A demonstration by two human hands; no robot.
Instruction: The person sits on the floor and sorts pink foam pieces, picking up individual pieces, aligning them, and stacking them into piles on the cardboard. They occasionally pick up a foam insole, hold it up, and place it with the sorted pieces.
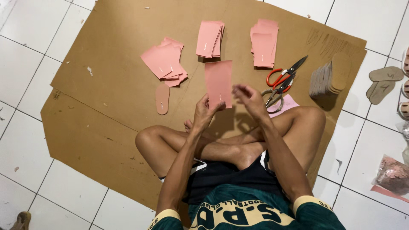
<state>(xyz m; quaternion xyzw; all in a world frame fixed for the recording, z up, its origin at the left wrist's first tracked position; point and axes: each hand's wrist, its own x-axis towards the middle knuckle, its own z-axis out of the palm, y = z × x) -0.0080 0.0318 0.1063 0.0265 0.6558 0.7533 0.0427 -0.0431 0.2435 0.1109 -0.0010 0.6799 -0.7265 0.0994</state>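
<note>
My left hand [203, 114] pinches pink sheet [219, 83] at bottom edge; right hand [251, 99] beside it, fingers loosely curled, empty. Scissors [284, 76] just right, partly hidden.

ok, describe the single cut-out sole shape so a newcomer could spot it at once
Start at the brown cardboard sheet on the white tiled floor. Below the leftmost, fanned pile of pink rectangles lies the pink insole cutout, alone. It is the only pink piece with a rounded foot outline; the others are rectangles.
</note>
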